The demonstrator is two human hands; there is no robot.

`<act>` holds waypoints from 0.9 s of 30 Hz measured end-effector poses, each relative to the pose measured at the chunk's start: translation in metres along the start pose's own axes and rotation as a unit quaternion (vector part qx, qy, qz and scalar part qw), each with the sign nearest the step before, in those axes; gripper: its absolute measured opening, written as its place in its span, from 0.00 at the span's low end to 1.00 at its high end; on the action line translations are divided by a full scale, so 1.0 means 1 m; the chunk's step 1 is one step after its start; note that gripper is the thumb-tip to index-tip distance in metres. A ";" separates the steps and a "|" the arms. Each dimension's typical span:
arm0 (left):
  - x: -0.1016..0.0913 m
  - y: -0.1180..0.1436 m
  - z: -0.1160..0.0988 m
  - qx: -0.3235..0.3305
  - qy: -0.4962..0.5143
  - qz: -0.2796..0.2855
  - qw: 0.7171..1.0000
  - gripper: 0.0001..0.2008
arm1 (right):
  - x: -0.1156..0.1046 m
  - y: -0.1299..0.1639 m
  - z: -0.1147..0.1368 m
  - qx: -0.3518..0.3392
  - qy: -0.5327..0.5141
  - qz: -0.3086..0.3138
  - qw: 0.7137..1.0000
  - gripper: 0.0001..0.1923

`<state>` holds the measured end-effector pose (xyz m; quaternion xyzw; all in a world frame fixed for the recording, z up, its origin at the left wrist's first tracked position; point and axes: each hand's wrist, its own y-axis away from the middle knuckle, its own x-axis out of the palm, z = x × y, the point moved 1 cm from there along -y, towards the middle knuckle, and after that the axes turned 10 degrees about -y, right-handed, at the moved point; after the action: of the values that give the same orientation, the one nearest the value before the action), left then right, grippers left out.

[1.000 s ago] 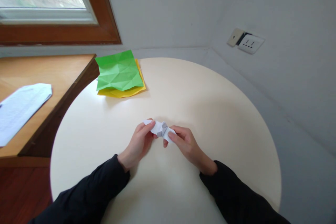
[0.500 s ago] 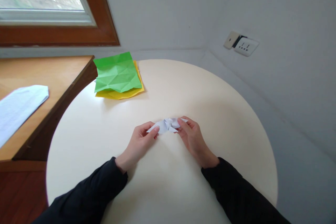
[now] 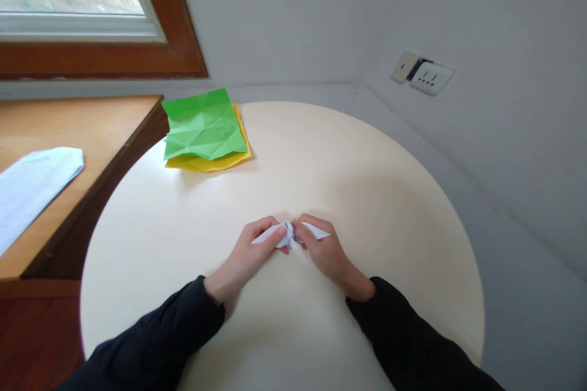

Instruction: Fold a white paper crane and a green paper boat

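Observation:
A small piece of folded white paper is held between my two hands, over the middle of the round table. My left hand is closed on its left part, with the thumb lying on top. My right hand pinches it close to the crumpled centre, and a pointed white end sticks out over the fingers. The fingers underneath are partly hidden by the paper and the thumbs.
On the far left of the round white table lies a creased green sheet over a yellow sheet. A wooden desk with a white folded paper or cloth adjoins at left. A wall socket is at right.
Both hands and the white paper have come slightly nearer to me. The right hand has shifted left, its thumb now at the paper's centre, and the left thumb has slid inward.

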<state>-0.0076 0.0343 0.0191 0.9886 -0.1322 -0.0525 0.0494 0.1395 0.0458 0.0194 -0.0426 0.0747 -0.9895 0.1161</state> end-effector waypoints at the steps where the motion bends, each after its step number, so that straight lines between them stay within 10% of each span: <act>1: 0.001 0.000 0.001 0.002 0.008 0.001 1.000 0.17 | 0.001 0.000 0.001 -0.003 -0.005 0.000 1.000 0.21; 27: 0.007 0.005 -0.012 -0.022 0.234 0.083 0.968 0.12 | 0.000 0.007 -0.012 0.044 -0.157 0.022 0.986 0.21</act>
<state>-0.0011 0.0292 0.0307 0.9577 -0.1970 0.1816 0.1050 0.1394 0.0410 0.0061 -0.1901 0.0126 -0.9701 0.1503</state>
